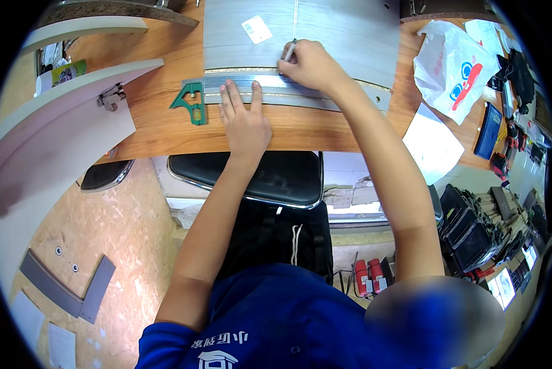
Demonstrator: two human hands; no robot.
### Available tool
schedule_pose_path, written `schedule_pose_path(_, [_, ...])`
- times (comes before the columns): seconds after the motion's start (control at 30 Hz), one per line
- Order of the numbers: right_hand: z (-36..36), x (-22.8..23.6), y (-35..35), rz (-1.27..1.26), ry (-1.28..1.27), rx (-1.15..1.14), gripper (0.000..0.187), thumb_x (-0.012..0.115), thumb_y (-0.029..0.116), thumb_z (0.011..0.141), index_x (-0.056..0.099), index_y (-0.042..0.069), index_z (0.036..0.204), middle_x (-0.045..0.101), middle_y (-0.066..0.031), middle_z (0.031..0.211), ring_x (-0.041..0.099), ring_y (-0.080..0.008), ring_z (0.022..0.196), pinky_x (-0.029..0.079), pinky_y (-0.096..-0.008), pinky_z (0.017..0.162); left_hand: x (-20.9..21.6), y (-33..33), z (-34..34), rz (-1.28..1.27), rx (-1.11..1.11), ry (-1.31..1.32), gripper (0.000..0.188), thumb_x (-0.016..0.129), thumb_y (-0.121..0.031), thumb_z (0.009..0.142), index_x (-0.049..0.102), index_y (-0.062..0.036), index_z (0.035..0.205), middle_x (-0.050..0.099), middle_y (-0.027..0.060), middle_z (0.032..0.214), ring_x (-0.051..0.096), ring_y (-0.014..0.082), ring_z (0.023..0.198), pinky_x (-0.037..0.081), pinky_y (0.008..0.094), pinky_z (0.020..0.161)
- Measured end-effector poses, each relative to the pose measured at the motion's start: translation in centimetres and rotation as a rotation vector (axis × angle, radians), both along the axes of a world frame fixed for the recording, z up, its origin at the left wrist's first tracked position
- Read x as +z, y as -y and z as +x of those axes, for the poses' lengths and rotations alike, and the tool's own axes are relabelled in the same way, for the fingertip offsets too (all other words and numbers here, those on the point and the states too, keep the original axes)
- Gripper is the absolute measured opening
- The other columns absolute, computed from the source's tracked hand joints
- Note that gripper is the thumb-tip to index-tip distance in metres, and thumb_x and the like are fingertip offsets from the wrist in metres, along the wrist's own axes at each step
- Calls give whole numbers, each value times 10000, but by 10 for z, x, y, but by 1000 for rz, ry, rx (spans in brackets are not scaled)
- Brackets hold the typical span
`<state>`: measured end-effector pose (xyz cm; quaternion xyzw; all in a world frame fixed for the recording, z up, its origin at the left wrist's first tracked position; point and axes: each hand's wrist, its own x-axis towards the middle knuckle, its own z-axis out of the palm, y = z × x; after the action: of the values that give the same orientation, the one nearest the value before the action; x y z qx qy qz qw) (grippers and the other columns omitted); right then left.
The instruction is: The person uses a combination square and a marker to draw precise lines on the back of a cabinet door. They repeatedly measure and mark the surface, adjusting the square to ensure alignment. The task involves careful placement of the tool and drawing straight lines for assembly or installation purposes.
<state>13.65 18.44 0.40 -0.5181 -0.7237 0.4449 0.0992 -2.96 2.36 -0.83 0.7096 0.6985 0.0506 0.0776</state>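
A large grey board (343,43) lies on the wooden table, with a groove running along its near side. Across that side rests the steel blade of a combination square, whose green head (196,103) sticks out past the board's left edge. My left hand (246,120) lies with fingers spread, fingertips pressing on the blade (227,82). In my right hand (313,66) a slim pen or marker (291,49) is pinched, its lower end down by the blade. A pale line runs away from the pen up the board. A white label (256,29) is stuck left of it.
A white plastic bag (451,71), a sheet of paper (433,144) and a dark blue notebook (488,130) lie on the right. White panels with a hinge (111,97) stand at left. A black chair seat (270,178) sits under the table's near edge; red fire extinguishers (363,277) stand below.
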Motion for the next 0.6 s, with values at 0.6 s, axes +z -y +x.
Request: schedule_pose_path(0.6, [7, 13, 5, 17, -3, -15, 288, 691, 234, 854, 734, -51, 869, 727, -261, 840, 722, -419, 792, 584, -452, 799, 6, -1, 0, -19, -46, 4, 684, 628, -80, 829, 521, -38, 1503, 290, 441, 1557, 290, 603, 1461, 342, 634, 1155])
